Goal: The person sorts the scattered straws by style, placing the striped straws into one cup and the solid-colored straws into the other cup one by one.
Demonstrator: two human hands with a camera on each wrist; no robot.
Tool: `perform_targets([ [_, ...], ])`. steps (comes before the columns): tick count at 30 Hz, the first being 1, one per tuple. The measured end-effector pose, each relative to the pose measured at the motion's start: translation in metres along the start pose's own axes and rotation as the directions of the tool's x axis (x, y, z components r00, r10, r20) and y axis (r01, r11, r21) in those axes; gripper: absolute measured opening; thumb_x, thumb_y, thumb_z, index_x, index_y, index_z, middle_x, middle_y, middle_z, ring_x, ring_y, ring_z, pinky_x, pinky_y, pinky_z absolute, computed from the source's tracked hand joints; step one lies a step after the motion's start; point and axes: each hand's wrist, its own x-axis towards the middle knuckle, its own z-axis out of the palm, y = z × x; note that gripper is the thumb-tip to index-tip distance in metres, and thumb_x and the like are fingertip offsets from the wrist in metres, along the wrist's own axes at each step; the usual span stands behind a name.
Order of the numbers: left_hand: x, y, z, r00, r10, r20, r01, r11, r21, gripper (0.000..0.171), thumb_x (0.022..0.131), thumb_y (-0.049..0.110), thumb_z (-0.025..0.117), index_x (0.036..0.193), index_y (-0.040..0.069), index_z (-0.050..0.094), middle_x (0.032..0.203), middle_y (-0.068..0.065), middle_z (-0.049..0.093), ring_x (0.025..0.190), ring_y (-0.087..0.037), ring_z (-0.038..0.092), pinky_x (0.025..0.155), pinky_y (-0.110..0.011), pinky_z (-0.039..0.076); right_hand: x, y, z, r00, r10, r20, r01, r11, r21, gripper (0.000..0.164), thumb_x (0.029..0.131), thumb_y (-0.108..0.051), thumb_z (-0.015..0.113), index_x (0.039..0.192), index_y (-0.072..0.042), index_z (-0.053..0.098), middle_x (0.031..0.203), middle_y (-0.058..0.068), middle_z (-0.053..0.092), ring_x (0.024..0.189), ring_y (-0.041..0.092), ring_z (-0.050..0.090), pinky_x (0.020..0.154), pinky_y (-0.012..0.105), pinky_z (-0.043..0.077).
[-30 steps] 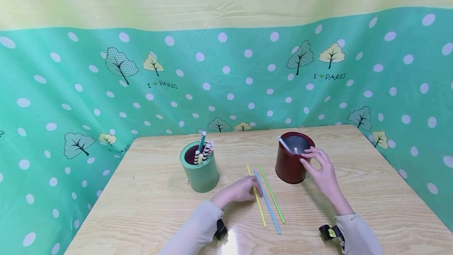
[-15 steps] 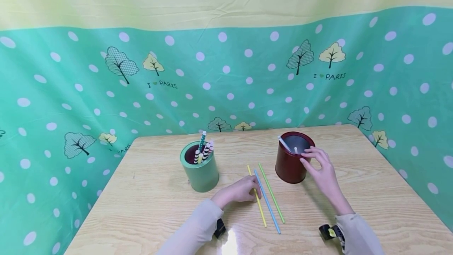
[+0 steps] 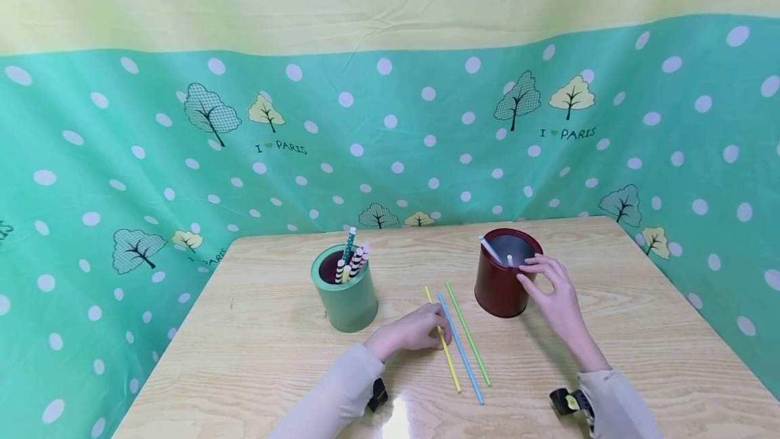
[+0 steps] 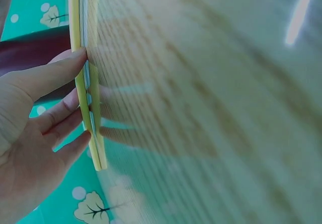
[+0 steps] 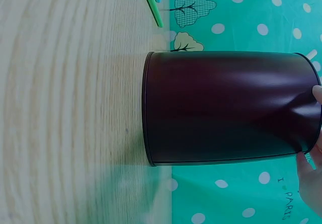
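My left hand [image 3: 417,327] pinches a yellow straw [image 3: 451,366] lying on the table, thumb on the near side and fingers beyond it. Beside that lie a blue straw [image 3: 466,362] and a green straw [image 3: 469,335], roughly parallel. In the left wrist view the thumb tip overlaps the yellow straw [image 4: 75,12]. My right hand [image 3: 556,297] grips the rim of an upright dark red canister [image 3: 496,290], thumb at the front and fingers at its right edge. Two white sticks, one leaning on the rim [image 3: 489,249], show in its mouth. The right wrist view shows the canister's side [image 5: 226,108].
A green canister [image 3: 347,307] with several patterned sticks [image 3: 349,244] in it stands to the left of the straws. The wooden table [image 3: 256,351] ends at a polka-dot curtain [image 3: 396,168] behind.
The camera view has tilted slightly. Both hands keep their places, the left at the yellow straw and the right at the canister rim.
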Motion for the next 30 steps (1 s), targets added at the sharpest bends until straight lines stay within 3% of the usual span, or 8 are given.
perform_targets([
  [12,0.0002,0.0049,-0.0024,1.000,0.026,-0.016,-0.025,0.998,0.064,0.012,0.071,0.015,0.071,0.079,0.019,0.063,0.086,0.007,0.046,0.083,-0.005,0.041,0.074,-0.011,0.034,-0.0014,0.0020,-0.0011,1.000,0.001,0.009,-0.001,1.000,-0.020,0.017,0.074,-0.002,0.068,0.091,-0.002,0.065,0.101,0.011,0.057,0.112,0.010,0.039,0.095,0.011,0.024],
  [18,-0.0008,0.0070,-0.0017,0.998,0.034,-0.046,-0.030,0.995,0.099,0.011,0.071,0.016,0.072,0.078,0.020,0.064,0.083,0.008,0.045,0.082,-0.005,0.042,0.073,-0.011,0.035,-0.0010,0.0030,-0.0005,1.000,-0.003,0.010,0.003,1.000,-0.019,0.017,0.074,-0.001,0.068,0.091,-0.002,0.066,0.101,0.011,0.057,0.112,0.016,0.040,0.094,0.011,0.024],
  [23,-0.0019,0.0086,-0.0033,0.995,0.032,-0.099,-0.025,0.997,0.075,0.010,0.072,0.014,0.071,0.078,0.019,0.065,0.083,0.007,0.047,0.079,-0.004,0.043,0.071,-0.010,0.035,-0.0010,0.0027,-0.0005,1.000,-0.007,0.009,0.007,1.000,-0.022,0.017,0.074,0.000,0.068,0.091,-0.002,0.066,0.101,0.011,0.057,0.112,0.015,0.040,0.094,0.010,0.024],
  [30,-0.0053,0.0102,-0.0078,0.977,0.043,-0.207,-0.037,0.999,0.032,0.012,0.073,0.009,0.069,0.078,0.018,0.064,0.082,0.005,0.051,0.079,-0.005,0.047,0.073,-0.011,0.039,-0.0005,0.0025,-0.0009,1.000,-0.004,0.015,0.005,1.000,-0.025,0.017,0.075,-0.001,0.068,0.091,-0.001,0.065,0.102,0.012,0.057,0.112,0.014,0.039,0.095,0.011,0.024],
])
